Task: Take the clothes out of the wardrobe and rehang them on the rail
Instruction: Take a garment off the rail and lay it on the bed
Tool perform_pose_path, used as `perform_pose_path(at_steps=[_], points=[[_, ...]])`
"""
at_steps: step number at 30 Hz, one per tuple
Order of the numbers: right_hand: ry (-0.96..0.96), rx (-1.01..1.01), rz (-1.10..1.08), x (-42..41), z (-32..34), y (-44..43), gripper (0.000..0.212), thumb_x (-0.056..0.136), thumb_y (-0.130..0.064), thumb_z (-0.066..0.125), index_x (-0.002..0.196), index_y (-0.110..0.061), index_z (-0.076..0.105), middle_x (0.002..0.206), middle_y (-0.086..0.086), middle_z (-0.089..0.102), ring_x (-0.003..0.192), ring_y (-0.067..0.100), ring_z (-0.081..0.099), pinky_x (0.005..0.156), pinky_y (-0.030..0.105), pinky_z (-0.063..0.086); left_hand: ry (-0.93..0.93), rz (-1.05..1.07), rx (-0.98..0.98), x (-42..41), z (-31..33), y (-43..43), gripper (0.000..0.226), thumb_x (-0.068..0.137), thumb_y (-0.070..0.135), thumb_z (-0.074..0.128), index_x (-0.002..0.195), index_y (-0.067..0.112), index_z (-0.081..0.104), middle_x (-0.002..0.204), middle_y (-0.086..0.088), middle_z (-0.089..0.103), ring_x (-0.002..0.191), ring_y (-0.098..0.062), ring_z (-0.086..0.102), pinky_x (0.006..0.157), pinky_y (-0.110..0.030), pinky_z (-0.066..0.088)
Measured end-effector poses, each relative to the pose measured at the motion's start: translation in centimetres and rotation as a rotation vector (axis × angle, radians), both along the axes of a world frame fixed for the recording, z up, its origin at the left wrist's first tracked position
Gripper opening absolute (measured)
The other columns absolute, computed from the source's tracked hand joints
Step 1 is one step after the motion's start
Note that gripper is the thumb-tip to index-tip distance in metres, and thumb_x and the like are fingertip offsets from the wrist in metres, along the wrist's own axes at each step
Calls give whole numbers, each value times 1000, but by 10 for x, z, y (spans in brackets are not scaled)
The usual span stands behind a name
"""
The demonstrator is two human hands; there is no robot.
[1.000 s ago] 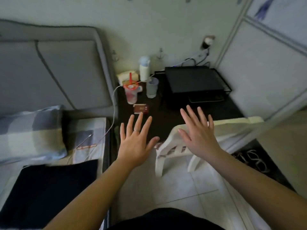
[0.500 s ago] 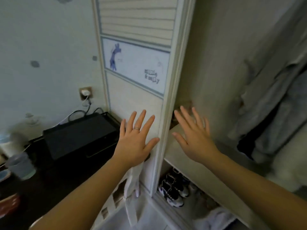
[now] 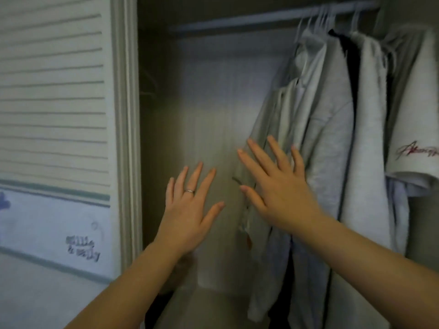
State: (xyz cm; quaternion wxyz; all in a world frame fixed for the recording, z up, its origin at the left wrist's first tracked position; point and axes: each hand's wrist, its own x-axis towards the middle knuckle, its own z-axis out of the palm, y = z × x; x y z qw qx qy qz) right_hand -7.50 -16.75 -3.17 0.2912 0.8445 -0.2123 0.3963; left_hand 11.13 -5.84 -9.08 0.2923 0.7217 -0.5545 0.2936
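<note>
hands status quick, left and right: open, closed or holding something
Left hand: open, fingers spread, holding nothing.
Right hand: open, fingers spread in front of the clothes, holding nothing.

- Wardrobe door (image 3: 52,91): pale, matt painted finish; the upper panel is ridged with slats, the lower panel smooth with printed lettering.
- Rail (image 3: 237,20): smooth with a faint sheen, seemingly metal.
- Grey sweatshirt (image 3: 327,119): soft, matt knitted cloth.
- Pale jacket (image 3: 367,143): rougher, fleecy cloth.
- White shirt (image 3: 413,129): smooth matt cloth with red script; whether it is stitched or printed is unclear.
- Ring (image 3: 189,191): shiny, smooth metal.
</note>
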Motion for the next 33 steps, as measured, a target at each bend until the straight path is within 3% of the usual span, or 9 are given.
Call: perform_pose_path(at_steps=[3, 7, 11, 16, 19, 22, 25, 29, 33], points=[[-67, -92, -113, 2, 47, -24, 66, 95, -55, 32, 154, -27, 25, 162, -1, 20, 149, 32, 15, 114, 62, 13, -20, -79, -53, 14, 45, -52, 73, 91, 72, 7, 157, 42, -3, 165, 12, -14, 151, -16, -19, 120, -42, -12], [-142, -169, -215, 6, 103, -48, 65, 94, -56, 29, 153, -27, 28, 161, 0, 22, 149, 33, 14, 114, 62, 11, -20, -201, -135, 25, 98, -114, 74, 89, 72, 10, 156, 42, 2, 166, 12, -9, 152, -16, -14, 123, -47, -2], [-202, -221, -308, 9, 155, -76, 65, 93, -57, 30, 151, -27, 32, 159, 0, 27, 148, 32, 19, 114, 62, 10, 2, -311, -166, 31, 147, -170, 80, 85, 75, 7, 157, 41, 4, 166, 11, -7, 152, -14, -13, 122, -44, -4], [-172, -195, -491, 11, 215, -112, 65, 96, -54, 37, 153, -27, 23, 160, -1, 23, 148, 27, 16, 114, 58, 5, 85, -452, -163, 29, 197, -230, 67, 98, 63, 28, 157, 41, 6, 167, 9, -3, 152, -16, -7, 123, -41, 1], [-161, -174, -570, 12, 244, -131, 63, 95, -50, 39, 150, -21, 27, 153, 3, 35, 141, 27, 29, 113, 55, 13, 183, -543, -137, 22, 222, -261, 67, 98, 63, 31, 157, 40, 9, 167, 8, 2, 153, -19, -2, 123, -42, 6], [-124, -209, -700, 17, 265, -147, 50, 95, -46, 40, 134, -15, 45, 135, 8, 51, 124, 32, 44, 104, 50, 24, 276, -631, -90, 13, 238, -289, 69, 98, 64, 33, 157, 39, 9, 167, 7, 3, 153, -21, 0, 123, -45, 9], [-50, -283, -827, 28, 280, -154, 34, 94, -35, 47, 118, -14, 59, 122, 9, 52, 114, 33, 44, 98, 47, 25, 275, -671, -63, 4, 251, -314, 71, 98, 65, 32, 158, 36, 9, 167, 5, 4, 153, -24, 2, 123, -46, 10], [-1, -242, -925, 47, 297, -155, 31, 92, -15, 50, 122, -13, 58, 123, 11, 52, 117, 34, 48, 100, 45, 29, 288, -745, -76, -1, 260, -336, 72, 98, 65, 32, 158, 31, 15, 166, 0, 15, 152, -29, 13, 122, -46, 16], [-117, -52, -863, 61, 310, -156, 34, 89, 2, 51, 122, -5, 57, 122, 16, 56, 111, 39, 57, 76, 41, 39, 348, -820, -46, -1, 258, -346, 93, 81, 82, 23, 157, 29, 23, 164, -3, 22, 150, -28, 22, 121, -47, 21]])
